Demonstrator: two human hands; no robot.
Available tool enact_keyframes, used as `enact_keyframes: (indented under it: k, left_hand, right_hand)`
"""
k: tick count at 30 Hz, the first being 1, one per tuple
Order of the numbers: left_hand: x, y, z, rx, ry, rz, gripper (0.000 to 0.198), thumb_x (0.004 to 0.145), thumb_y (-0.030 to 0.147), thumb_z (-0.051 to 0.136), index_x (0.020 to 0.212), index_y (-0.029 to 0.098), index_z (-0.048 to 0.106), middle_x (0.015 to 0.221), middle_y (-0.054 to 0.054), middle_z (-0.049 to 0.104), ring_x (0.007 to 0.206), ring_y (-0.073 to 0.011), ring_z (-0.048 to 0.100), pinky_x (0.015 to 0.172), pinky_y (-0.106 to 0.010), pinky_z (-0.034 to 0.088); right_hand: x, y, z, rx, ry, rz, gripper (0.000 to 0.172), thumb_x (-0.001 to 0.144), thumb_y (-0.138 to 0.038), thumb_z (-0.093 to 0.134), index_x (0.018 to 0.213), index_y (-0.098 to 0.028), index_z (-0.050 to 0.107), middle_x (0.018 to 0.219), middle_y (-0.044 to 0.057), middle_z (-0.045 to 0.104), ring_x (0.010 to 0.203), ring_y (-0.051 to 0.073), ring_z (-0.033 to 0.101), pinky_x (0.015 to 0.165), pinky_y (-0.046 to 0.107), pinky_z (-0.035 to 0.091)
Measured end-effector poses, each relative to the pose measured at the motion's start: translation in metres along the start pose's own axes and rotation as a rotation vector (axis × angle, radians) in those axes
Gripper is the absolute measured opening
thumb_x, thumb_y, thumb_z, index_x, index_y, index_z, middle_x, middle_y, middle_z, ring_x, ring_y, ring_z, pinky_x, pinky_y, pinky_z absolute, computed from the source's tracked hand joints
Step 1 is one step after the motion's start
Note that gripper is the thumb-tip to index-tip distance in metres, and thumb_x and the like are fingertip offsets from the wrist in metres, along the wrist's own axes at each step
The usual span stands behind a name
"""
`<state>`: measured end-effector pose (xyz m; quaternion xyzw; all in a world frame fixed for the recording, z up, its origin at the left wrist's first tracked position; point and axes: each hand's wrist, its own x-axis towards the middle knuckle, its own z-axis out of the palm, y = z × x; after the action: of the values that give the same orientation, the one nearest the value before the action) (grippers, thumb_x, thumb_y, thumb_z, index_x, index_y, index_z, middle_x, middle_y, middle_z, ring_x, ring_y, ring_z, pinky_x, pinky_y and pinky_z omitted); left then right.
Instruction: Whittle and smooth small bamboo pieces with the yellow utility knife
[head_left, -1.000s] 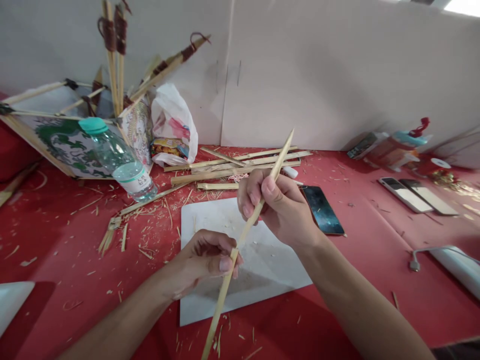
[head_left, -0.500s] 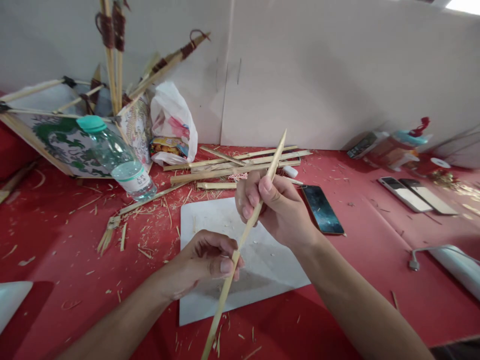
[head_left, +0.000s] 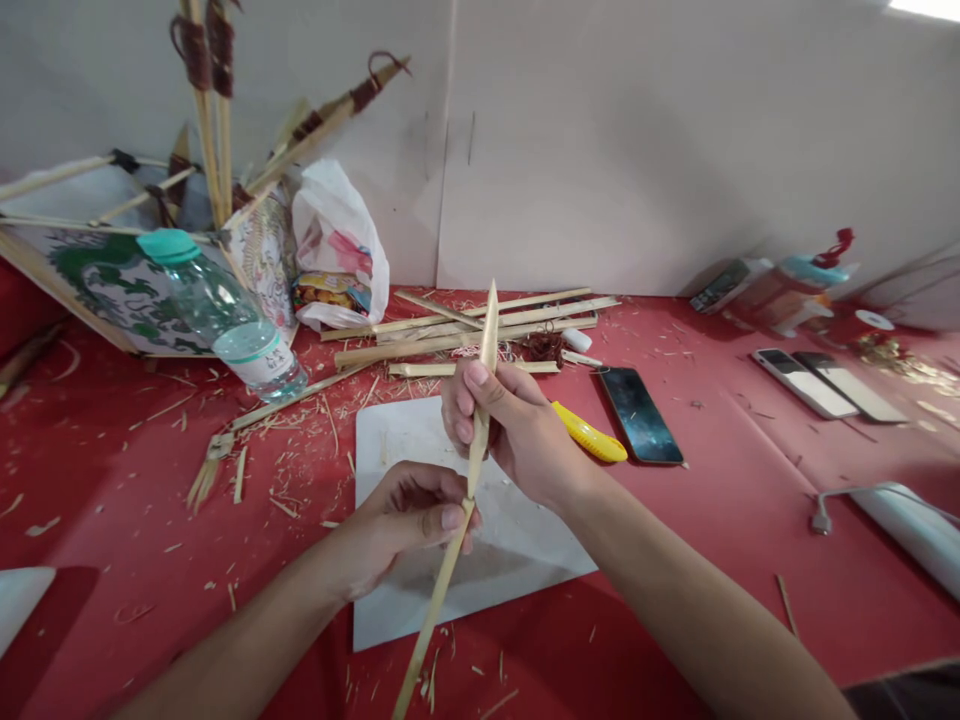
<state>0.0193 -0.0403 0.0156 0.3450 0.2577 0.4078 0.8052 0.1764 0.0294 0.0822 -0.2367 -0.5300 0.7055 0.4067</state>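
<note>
My right hand (head_left: 521, 430) pinches a flat, pointed bamboo piece (head_left: 489, 335) between thumb and fingers, its tip pointing up and away from me. Below it, my left hand (head_left: 409, 525) is closed on a long narrow bamboo stick (head_left: 433, 610) that runs down toward the bottom edge. The lower end of the pointed piece meets the top of the stick at my left fingertips; whether they are joined I cannot tell. Both hands are over a white sheet (head_left: 405, 605). A yellow utility knife (head_left: 596, 437) lies just right of my right hand.
Bamboo strips (head_left: 420, 345) and dark red cord (head_left: 544, 345) lie behind my hands. A phone (head_left: 642, 415) is at the right. On the left stand a water bottle (head_left: 259, 355), a plastic bag (head_left: 334, 220) and a dragon-patterned box (head_left: 97, 280). Shavings litter the red table (head_left: 285, 580).
My right hand and the pointed bamboo piece have swung left, and the tip is now lower and more upright. The yellow knife and red cord have come into sight. My left hand keeps its grip.
</note>
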Motion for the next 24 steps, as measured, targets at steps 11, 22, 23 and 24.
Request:
enact_keyframes:
  k: [11, 22, 23, 24]
  left_hand:
    - [0.003, 0.008, 0.002, -0.034, -0.047, 0.004, 0.017, 0.082, 0.032, 0.077, 0.08, 0.015, 0.072, 0.076, -0.002, 0.062, 0.066, -0.0077, 0.055, 0.065, -0.02, 0.043]
    - [0.004, 0.008, 0.005, -0.032, 0.124, -0.015, 0.017, 0.08, 0.031, 0.078, 0.079, 0.016, 0.071, 0.076, -0.002, 0.064, 0.064, -0.0073, 0.054, 0.06, -0.018, 0.042]
    - [0.004, 0.008, 0.005, 0.004, 0.147, 0.011, 0.017, 0.08, 0.032, 0.079, 0.078, 0.016, 0.071, 0.075, -0.002, 0.064, 0.063, -0.0074, 0.053, 0.058, -0.018, 0.042]
    - [0.005, 0.008, 0.005, 0.046, 0.17, 0.041, 0.018, 0.079, 0.033, 0.079, 0.078, 0.016, 0.071, 0.073, -0.002, 0.064, 0.062, -0.0075, 0.053, 0.057, -0.018, 0.041]
  right_hand:
    - [0.0, -0.011, -0.004, 0.023, 0.107, 0.008, 0.036, 0.099, -0.047, 0.053, 0.076, -0.02, 0.052, 0.066, -0.001, 0.054, 0.055, 0.01, 0.041, 0.048, 0.024, 0.031]
    - [0.006, -0.002, -0.013, 0.048, 0.163, -0.059, 0.036, 0.097, -0.049, 0.056, 0.076, -0.021, 0.052, 0.063, -0.002, 0.053, 0.055, 0.01, 0.043, 0.047, 0.023, 0.031]
    - [0.007, -0.002, -0.015, 0.031, 0.196, -0.072, 0.036, 0.097, -0.05, 0.056, 0.077, -0.021, 0.052, 0.063, -0.003, 0.052, 0.055, 0.011, 0.043, 0.047, 0.023, 0.032]
    - [0.007, -0.003, -0.017, 0.009, 0.24, -0.088, 0.035, 0.097, -0.051, 0.057, 0.077, -0.021, 0.052, 0.062, -0.003, 0.052, 0.055, 0.011, 0.044, 0.048, 0.024, 0.032]
